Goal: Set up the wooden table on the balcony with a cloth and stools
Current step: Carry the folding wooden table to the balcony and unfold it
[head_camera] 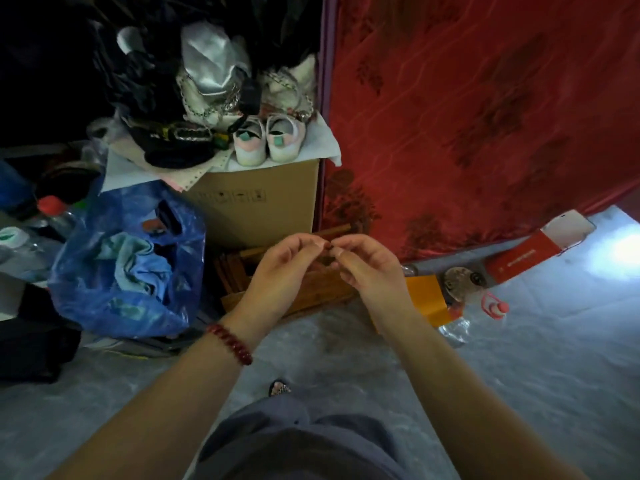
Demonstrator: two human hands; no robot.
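A folded wooden table or stool [311,289] of brown slats lies on the floor, leaning against a cardboard box [263,202] and a red patterned cloth [485,116]. My left hand [287,268] and my right hand [363,265] are raised just above it, fingertips meeting. Between them they pinch something small and dark; what it is cannot be made out. A red bead bracelet sits on my left wrist.
A blue plastic bag [128,268] of clothes stands to the left. Small pale shoes [266,140] and piled bags top the box. Bottles, an orange card [426,296] and a red-and-white carton [540,247] lie at the right on the grey floor.
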